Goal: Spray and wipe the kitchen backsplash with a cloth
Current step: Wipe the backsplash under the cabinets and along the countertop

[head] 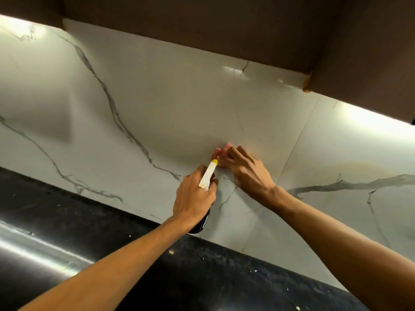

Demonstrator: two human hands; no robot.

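Pink cloth (221, 153) was seen bunched just right of the frame's centre, pressed to the backsplash (157, 97) under the right hand (249, 171). That hand's fingers were spread and nearly straight over the cloth, which was pinned to the wall rather than clutched. Most of the cloth was hidden beneath them.

The spray bottle (208, 173) was held just left of the cloth by the left hand (193, 196), whose fingers were wrapped round its neck. Its white head and yellow tip were aimed up toward the cloth, close to the wall. The dark body showed below the wrist. How full it was could not be told through the dark plastic.

The cloth was judged soft and light, apt to fold or slide on the glossy marble-look tile, so flat pressure across a wide patch would be needed. The bottle was judged rigid and best taken at the neck, with one finger free for the trigger.

A faint yellowish ring (359, 164) was visible on the tile at right of frame. A black speckled countertop (89, 221) ran across the lower part, and brown cabinets (224, 30) along the top.
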